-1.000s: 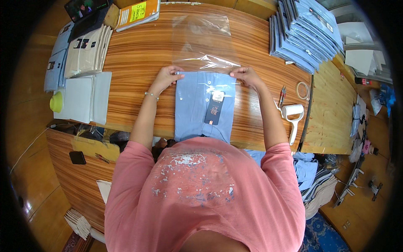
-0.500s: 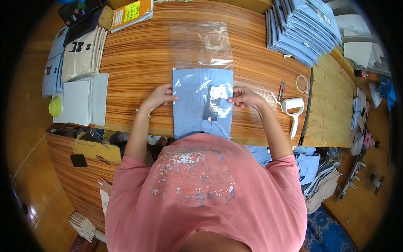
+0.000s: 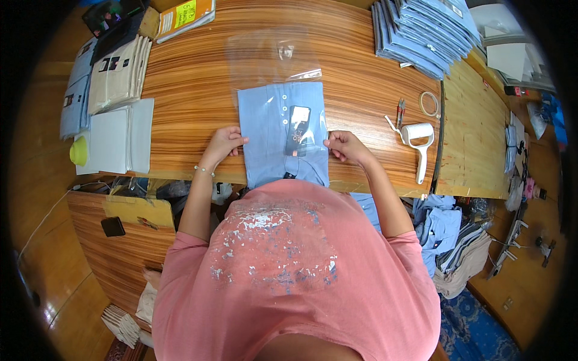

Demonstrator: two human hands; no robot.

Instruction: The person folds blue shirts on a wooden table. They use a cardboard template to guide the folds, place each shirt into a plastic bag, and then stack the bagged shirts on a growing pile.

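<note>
A folded light blue shirt (image 3: pixel 259 135) lies flat on the table in front of me, its buttons and a dark hang tag (image 3: pixel 297 131) facing up. A clear plastic bag (image 3: pixel 256 57) covers it, and the bag's unfilled end stretches past the shirt on the far side. The shirt's near end, with a small dark label, meets my body and is partly hidden. My left hand (image 3: pixel 225 145) pinches the left edge of the bag, while my right hand (image 3: pixel 349 148) pinches the right edge with thumb and fingers.
Stacked bagged blue shirts (image 3: pixel 421 36) stand at the far right. A lint roller (image 3: pixel 417 141), snips (image 3: pixel 400 112) and a tape roll (image 3: pixel 429 103) lie right of my hand. On the left are bagged beige garments (image 3: pixel 120 75), white sheets (image 3: pixel 111 141) and a notebook (image 3: pixel 186 18).
Both hands sit lower along the shirt's sides, nearer my body. More of the shirt's near end with its dark label shows. The whole view has shifted slightly.
</note>
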